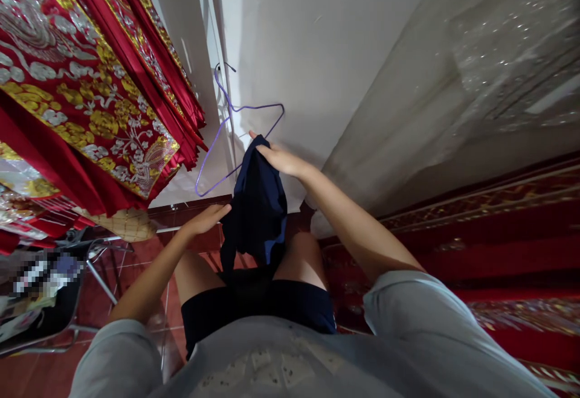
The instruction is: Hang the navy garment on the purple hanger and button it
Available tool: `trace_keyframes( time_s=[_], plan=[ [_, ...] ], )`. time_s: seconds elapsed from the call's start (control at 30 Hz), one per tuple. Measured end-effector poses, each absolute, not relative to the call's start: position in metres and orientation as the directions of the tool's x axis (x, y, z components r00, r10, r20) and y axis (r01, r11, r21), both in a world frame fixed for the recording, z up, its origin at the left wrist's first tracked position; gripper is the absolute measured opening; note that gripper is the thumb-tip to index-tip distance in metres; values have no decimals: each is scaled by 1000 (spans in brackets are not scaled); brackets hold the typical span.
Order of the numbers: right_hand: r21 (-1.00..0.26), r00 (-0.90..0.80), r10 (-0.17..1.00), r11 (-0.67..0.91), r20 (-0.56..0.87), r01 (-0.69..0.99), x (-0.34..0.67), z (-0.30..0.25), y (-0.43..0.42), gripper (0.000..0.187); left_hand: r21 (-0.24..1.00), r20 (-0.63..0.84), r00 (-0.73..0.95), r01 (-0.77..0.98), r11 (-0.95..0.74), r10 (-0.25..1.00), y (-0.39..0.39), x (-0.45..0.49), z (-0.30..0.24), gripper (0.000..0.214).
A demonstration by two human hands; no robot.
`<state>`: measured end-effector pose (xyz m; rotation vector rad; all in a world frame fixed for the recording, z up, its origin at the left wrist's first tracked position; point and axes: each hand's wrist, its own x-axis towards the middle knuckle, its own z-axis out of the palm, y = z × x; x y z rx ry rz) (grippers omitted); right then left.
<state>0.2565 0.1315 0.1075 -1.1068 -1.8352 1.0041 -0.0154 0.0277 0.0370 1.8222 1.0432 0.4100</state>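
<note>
A dark navy garment (258, 211) hangs in front of me, with a brighter blue lining showing at its lower edge. My right hand (277, 157) is closed on its top edge and holds it up. My left hand (209, 217) touches the garment's left side with its fingers stretched out and together. A purple wire hanger (226, 135) hangs on the white wall just behind the garment's top, apart from both hands.
Red cloths with gold and silver embroidery (86, 96) hang at the left. A sheer glittery curtain (475, 90) falls at the right over red patterned fabric (498, 247). A metal-framed chair (58, 307) with papers stands on the red tiled floor at lower left.
</note>
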Motion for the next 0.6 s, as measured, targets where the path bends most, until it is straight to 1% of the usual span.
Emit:
trace_keyframes(
  time_s=[0.07,0.13,0.23,0.3,0.37,0.43,0.5,0.53,0.6],
  plan=[
    [-907,-313,943,229,116,353,247,91,147,50,775,-216,579,591,-222,786,26,-27,42,51],
    [-909,-272,958,194,95,369,236,77,156,44,686,-243,572,672,-278,784,24,-36,44,40],
    [-881,-205,965,238,166,408,232,66,156,34,566,-271,494,776,-278,826,20,-53,46,29],
    [-834,-155,963,270,223,480,240,65,150,36,483,-265,394,844,-233,880,21,-68,54,28],
    [-781,-113,955,291,276,552,254,68,141,40,427,-181,308,880,-208,934,23,-82,69,31],
    [-743,-84,942,310,325,593,267,74,133,41,423,-1,287,868,-260,958,28,-91,90,34],
    [-725,-57,934,310,352,615,276,80,124,41,440,186,311,822,-362,932,32,-92,114,34],
    [-720,-47,933,308,358,622,279,83,121,41,450,257,328,792,-413,909,34,-89,125,33],
    [-721,-44,931,309,361,620,279,87,113,40,482,329,373,724,-494,868,38,-80,142,32]
  ],
)
